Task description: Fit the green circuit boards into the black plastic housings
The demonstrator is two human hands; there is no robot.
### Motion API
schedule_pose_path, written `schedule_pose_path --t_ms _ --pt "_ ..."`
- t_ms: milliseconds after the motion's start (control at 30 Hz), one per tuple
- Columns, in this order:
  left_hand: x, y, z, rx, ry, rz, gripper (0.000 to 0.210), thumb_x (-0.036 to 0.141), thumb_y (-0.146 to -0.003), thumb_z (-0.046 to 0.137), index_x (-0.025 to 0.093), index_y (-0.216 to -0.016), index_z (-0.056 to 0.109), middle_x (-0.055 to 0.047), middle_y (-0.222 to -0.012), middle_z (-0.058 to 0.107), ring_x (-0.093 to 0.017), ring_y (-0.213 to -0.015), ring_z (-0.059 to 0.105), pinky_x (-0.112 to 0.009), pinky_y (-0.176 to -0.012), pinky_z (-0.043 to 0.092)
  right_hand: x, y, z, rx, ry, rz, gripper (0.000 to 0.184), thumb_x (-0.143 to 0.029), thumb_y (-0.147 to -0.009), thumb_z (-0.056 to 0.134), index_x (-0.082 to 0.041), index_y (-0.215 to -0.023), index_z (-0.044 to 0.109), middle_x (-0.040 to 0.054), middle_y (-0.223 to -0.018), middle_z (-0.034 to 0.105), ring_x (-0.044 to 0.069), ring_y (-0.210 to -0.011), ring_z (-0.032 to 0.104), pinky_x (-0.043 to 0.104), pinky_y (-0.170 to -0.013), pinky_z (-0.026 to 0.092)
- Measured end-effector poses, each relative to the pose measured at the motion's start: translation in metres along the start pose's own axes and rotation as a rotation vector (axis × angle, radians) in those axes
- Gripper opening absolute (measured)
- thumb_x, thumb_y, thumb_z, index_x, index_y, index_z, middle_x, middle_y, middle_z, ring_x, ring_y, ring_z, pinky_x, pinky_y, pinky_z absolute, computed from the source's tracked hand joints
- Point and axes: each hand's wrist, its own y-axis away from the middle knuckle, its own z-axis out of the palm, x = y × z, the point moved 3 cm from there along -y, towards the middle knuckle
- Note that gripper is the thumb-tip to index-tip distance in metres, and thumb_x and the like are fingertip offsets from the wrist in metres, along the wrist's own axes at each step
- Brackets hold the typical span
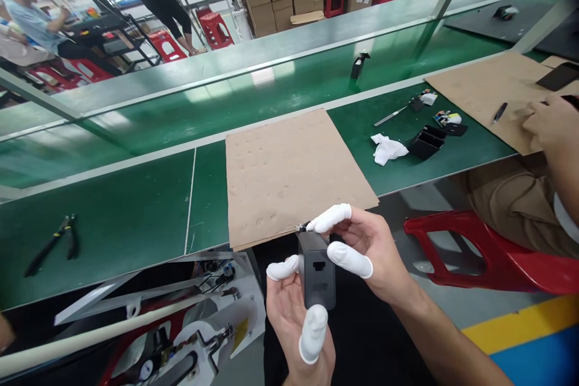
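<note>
A small black plastic box (pixel 320 289) with a network-type port in its near face is held over my lap, at the front edge of the bench. My left hand (pixel 296 319) grips it from below and the left, with finger and thumb pressed on its sides. My right hand (pixel 373 241) holds its upper right side between thumb and fingers. White finger cots cover several of my fingertips. At the far end of the box a small dark part sticks out, too blurred to name. Just beyond lies a brown cardboard sheet (pixel 289 175) on the green bench.
Pliers (pixel 54 244) lie at left. Toward the right are a white cloth (pixel 388 149), an open black housing (pixel 426 142), small electronic parts (pixel 447 119) and a co-worker's hand (pixel 549 123). A black device (pixel 359 65) stands on the green conveyor (pixel 280 84). A red stool (pixel 493 265) is at right.
</note>
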Motion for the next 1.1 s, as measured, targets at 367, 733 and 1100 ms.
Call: schedule_pose_path --t_ms 367,733,1100 --pt "0.013 -0.004 0.009 -0.032 -0.011 -0.051 0.064 0.049 -0.074 0.094 0.031 -0.130 0.069 -0.006 -0.130 0.071 -0.036 -0.133 0.064 -0.052 -0.118 0.052 0.002 -0.001 0.001 0.005 -0.011 -0.005 0.026 -0.048 -0.089 0.088 -0.026 -0.099 0.079 0.0053 -0.095 0.077 0.023 -0.090 0.076 0.039 -0.086 0.066" --pt "0.045 -0.044 0.001 -0.501 -0.318 0.111 0.076 0.008 -0.071 0.095 0.029 -0.139 0.069 -0.014 -0.148 0.065 -0.038 -0.142 0.064 -0.050 -0.118 0.057 0.041 0.027 -0.011 -0.116 -0.067 -0.038 0.051 -0.036 -0.088 0.091 -0.034 -0.135 0.071 0.0110 -0.145 0.070 0.032 -0.132 0.070 0.049 -0.112 0.060" --pt "0.012 -0.046 0.001 -0.311 -0.391 0.192 0.039 0.022 -0.085 0.091 0.021 -0.121 0.075 -0.008 -0.113 0.080 -0.024 -0.104 0.081 -0.035 -0.095 0.069 0.064 0.022 0.013 0.123 -0.169 -0.091 0.035 -0.032 -0.089 0.091 -0.031 -0.117 0.069 0.0059 -0.125 0.072 0.023 -0.111 0.075 0.042 -0.102 0.066"
